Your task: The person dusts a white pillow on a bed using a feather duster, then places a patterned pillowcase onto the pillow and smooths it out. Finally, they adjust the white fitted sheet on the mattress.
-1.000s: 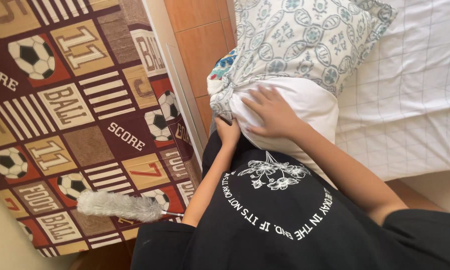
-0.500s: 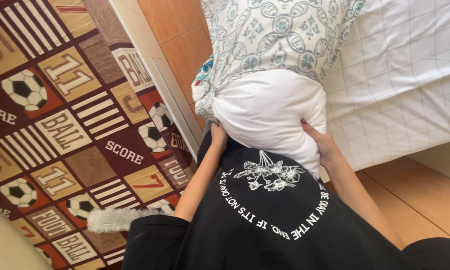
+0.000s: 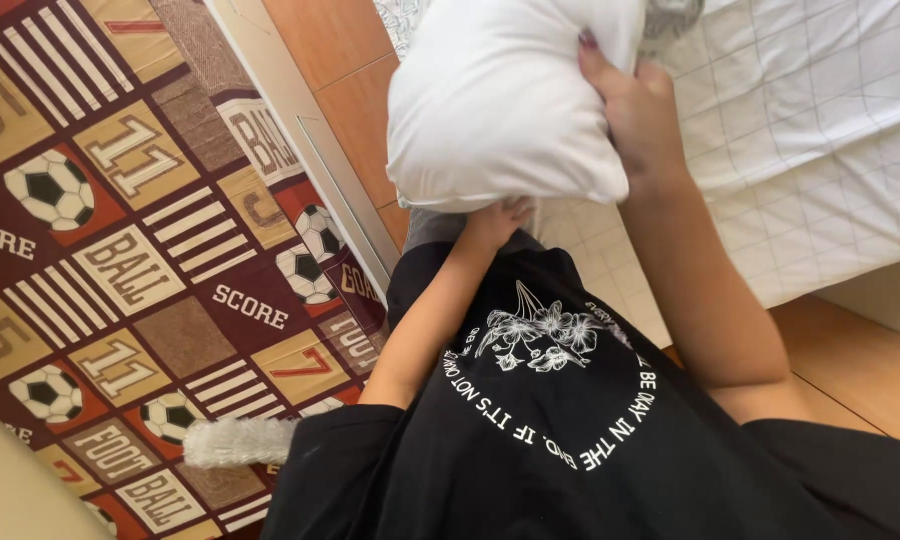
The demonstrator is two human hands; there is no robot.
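Note:
A plump white pillow (image 3: pixel 500 100) is held up in front of my chest, above the edge of the bed. My right hand (image 3: pixel 635 115) grips its right side, fingers wrapped over the top. My left hand (image 3: pixel 495 220) presses up against the pillow's underside, mostly hidden beneath it. A scrap of patterned blue-and-white pillowcase (image 3: pixel 670 15) shows at the top edge, behind the pillow. I wear a black shirt with a white flower print.
A bed with a white checked sheet (image 3: pixel 810 130) lies on the right. A wooden bed frame (image 3: pixel 340 90) runs along the middle. A patterned rug with footballs (image 3: pixel 120 250) covers the floor on the left, with a fluffy white slipper (image 3: pixel 235 440) on it.
The pillow has risen and come almost free of the patterned pillowcase, which has slid up out of view. My right hand moved from the pillow's lower side to its upper right.

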